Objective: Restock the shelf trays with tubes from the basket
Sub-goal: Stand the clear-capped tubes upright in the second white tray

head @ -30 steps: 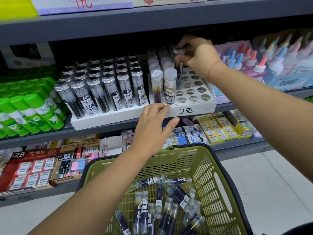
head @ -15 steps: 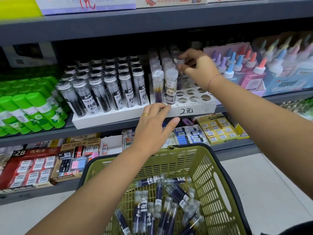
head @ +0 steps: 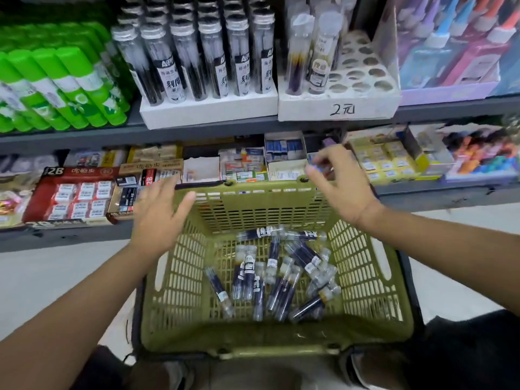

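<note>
While both hover over the basket (head: 365,291), the left hand (head: 157,218) and right hand (head: 337,190) are spread empty. Tubes (head: 278,277) lie loose inside.

head view: single, worn on person's head | faces forward and down | close over green basket (head: 270,209); shelf (head: 197,135) just beyond

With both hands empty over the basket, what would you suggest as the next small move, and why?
Probably lower the right hand to grasp a clear dark-filled tube in the green plastic basket: the white holed tray marked 2元 has many empty holes.
</note>
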{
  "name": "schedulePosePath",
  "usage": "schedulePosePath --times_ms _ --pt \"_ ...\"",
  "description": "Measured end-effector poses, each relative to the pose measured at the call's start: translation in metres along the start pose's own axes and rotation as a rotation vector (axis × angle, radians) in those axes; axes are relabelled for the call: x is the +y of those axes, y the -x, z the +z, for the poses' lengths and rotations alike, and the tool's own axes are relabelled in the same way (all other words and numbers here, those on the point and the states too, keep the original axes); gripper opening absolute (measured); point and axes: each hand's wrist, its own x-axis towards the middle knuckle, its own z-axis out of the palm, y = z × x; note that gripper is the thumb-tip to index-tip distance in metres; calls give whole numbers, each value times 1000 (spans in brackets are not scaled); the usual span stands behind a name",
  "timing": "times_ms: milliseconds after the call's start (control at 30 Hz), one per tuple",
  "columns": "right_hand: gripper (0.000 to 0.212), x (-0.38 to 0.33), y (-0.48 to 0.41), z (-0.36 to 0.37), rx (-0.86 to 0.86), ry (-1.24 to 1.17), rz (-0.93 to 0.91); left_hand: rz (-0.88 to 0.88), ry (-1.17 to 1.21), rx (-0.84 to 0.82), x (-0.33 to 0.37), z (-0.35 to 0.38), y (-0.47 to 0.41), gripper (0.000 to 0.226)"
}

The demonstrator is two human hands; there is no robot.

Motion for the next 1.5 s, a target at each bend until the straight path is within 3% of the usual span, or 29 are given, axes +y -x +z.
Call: schedulePosePath --times_ms 100,200,267,433,600,733,867,967,1067,1133,1200,1300,1333,1400,1467,1500 --pt "60 35 24 52 -540 244 134 -286 6 -28 -49 6 1 76" --pt "86 70 36 84 -764 211 380 -473 320 -193 -56 16 11 69" --pt "103 95 43 98 -775 158 465 -533 425 -193 -53 20 15 69" --pt "93 126 69 107 -609 333 596 -495 442 -90 -50 21 15 61" --pt "123 130 93 124 -697 343 703 -471 450 -43 -50 23 17 59" --pt "111 119 100 131 -682 501 674 -451 421 -16 -51 23 17 65" --pt "93 108 95 120 -756 313 751 -442 411 4 -52 25 17 63" --pt "77 89 82 103 -898 101 799 -369 246 96 -53 25 16 58" --pt "78 68 71 91 -1034 -139 786 2 -57 217 -38 21 17 63" --pt "91 56 64 87 -1144 -282 778 269 -83 -33 -9 23 23 80" --pt "82 44 55 83 -1264 -359 727 418 -62 -387 22 34 36 95" --pt "68 24 45 79 -1386 -468 656 523 -71 -600 43 54 49 105" --pt "71 19 42 78 -1429 -489 644 523 -69 -623 44 56 50 100" --pt "68 13 39 75 -1495 -545 626 497 -8 -655 45 58 50 68" --pt "63 17 36 73 -1476 -640 639 473 80 -644 44 62 53 35" --pt "63 22 34 71 -1415 -688 664 437 130 -635 42 64 54 32"
